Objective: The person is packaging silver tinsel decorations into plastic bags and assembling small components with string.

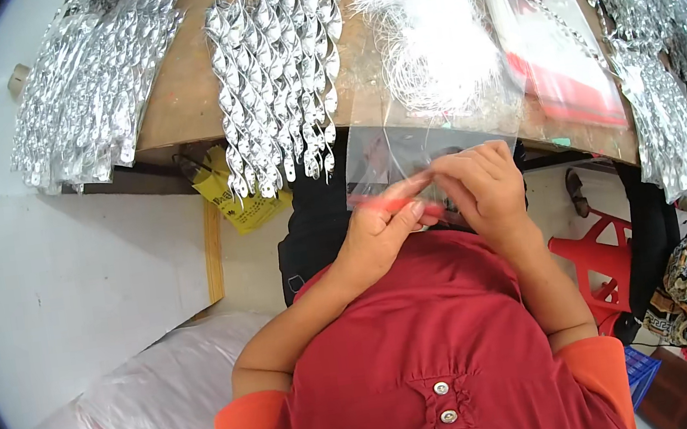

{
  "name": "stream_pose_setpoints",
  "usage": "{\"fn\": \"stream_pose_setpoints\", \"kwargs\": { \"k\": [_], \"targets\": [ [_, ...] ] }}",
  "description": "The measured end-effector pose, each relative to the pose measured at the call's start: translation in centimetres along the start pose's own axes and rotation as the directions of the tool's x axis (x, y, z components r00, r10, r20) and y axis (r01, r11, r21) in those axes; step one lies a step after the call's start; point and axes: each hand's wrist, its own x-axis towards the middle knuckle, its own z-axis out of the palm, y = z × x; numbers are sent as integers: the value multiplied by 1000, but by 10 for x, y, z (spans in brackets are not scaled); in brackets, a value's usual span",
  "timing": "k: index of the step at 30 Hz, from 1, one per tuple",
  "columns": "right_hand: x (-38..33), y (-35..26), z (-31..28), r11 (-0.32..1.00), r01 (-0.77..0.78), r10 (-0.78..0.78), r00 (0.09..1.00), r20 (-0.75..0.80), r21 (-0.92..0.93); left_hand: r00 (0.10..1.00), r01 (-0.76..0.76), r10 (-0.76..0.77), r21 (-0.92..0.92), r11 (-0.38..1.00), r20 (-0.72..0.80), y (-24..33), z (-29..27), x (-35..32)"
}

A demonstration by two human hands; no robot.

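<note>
From my remote seat, I found the clear plastic bag (367,164) right at the person's fingers, in front of the dark red apron (408,310). Its body reached away from the hands, up toward the near edge of the table (179,88), while its red band (394,205) crossed from left to right at the near end, dipping slightly to the right.

The left hand (376,232) was closed, thumb and fingers pinching that band, so it was the nearer one to it. The right hand (486,187) had its fingers curled inward close beside the left fingertips — blur kept me from telling whether it gripped the plastic.

Straight beyond the bag lay a heap of white threads (434,42). Silver twisted strips (282,75) lay beyond the left hand, their long axis running toward the person — their near ends hung past the table edge.
</note>
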Motion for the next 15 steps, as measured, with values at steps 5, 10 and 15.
{"fn": "stream_pose_setpoints", "kwargs": {
  "k": [5, 10, 15],
  "targets": [
    [11, 11, -17, 995, 35, -51, 980, -191, -89, 999, -48, 51, 236, 971, -4, -7, -10, 6],
    [23, 9, -37, 963, 79, -124, 979, -160, -259, 967, -178, 244, 481, 858, -79, 4, -3, 10],
    [13, -27, -68, 894, -432, 448, 871, 204, -119, 717, -520, 690, 735, 435, 100, 25, 13, 26]
  ]
}}
